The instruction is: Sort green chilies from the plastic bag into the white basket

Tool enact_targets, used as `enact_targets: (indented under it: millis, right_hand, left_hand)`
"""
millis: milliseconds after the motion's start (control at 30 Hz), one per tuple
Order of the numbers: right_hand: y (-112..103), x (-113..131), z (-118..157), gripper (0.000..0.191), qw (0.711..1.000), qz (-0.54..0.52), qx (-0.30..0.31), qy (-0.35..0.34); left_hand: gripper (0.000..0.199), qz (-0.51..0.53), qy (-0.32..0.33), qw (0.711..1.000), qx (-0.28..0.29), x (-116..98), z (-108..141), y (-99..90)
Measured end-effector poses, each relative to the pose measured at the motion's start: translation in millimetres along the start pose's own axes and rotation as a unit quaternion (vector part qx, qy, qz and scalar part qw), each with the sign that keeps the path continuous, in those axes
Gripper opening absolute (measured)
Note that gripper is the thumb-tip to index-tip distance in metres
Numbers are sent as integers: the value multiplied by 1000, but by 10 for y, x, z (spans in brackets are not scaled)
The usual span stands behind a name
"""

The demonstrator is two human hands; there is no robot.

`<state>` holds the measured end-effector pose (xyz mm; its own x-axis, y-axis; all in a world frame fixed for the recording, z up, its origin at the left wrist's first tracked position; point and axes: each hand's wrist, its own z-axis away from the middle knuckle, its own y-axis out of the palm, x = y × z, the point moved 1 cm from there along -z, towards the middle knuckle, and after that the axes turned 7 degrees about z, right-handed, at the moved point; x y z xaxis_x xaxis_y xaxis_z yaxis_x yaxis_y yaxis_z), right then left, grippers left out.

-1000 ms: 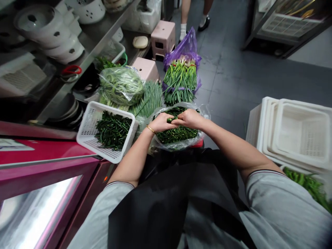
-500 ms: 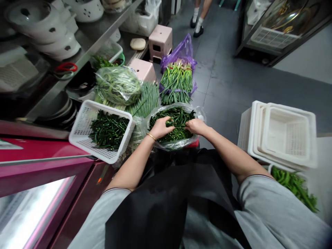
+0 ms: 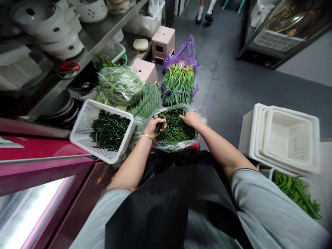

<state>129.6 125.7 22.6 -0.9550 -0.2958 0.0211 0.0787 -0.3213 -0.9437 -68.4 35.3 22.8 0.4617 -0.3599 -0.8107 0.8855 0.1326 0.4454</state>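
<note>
My left hand (image 3: 155, 127), a gold bangle at its wrist, is closed around several dark green chili peppers (image 3: 159, 123) at the left side of an open clear plastic bag (image 3: 168, 147). That bag is filled with more thin green chili peppers (image 3: 177, 128), their stems showing. Over the bag's far right part is my right hand (image 3: 192, 120), fingers pinched together at the peppers; whatever they grip is too small to make out. To the left, a white perforated basket (image 3: 81, 128) holds a heap of dark green chili peppers (image 3: 110, 129).
Garlic chives (image 3: 178, 83) lie in a purple bag beyond. Bagged green vegetables (image 3: 120, 84) and pink stools (image 3: 163, 41) stand left of them. Nested white baskets (image 3: 289, 135) and larger green peppers (image 3: 295, 192) are at right. A person's feet (image 3: 204, 17) show at the top.
My left hand has moved left and toward me with peppers in it. My right hand has shifted slightly up and left. The person's feet at the top have moved right.
</note>
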Motion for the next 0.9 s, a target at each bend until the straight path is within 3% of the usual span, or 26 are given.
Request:
enact_targets:
  millis: [100,200,267,333,400,433,500,567,600,667,767,900]
  right_hand:
    - [84,98,-111,28,999,-33,-16,5]
    - [87,187,69,19,979,-200,-23,-21]
    - [99,237,253,19,936,-350,-3,-26]
    - [135,270,411,23,873,-486,42,-24]
    - [172,273,514,32,823,-555,112,-40]
    - [181,263,548,37,815,-558,146,-55]
    - [169,230,599,45,833,-510,194,-89]
    - [119,204,639,51,875,-431,184,-121]
    - [84,202,653,52,898,-389,151,-139]
    - [11,220,650,52,941,-292,35,-169]
    - [-48,263,490,49,972,-99,-125,-170]
    - [-41,253,-35,39,978,70,-119,-159]
  left_hand:
    - [28,48,-32,998,27,35,-43,-21]
    - [31,-12,-11,1000,-16,137,-107,28]
    - [33,-107,46,993,-15,204,-152,86]
    - [32,-227,85,970,22,237,-176,133]
    - [30,-335,71,936,83,222,-163,144]
    - [30,-379,50,917,117,197,-140,138]
    - [29,-446,2,877,181,124,-72,120]
    - [29,-467,-37,854,227,56,6,121]
    - [29,-448,-52,860,239,38,41,135]
    - [28,-355,-82,899,243,54,89,181]
    - [30,-192,-142,954,182,186,106,240]
    - [22,-85,-173,978,78,283,68,178]
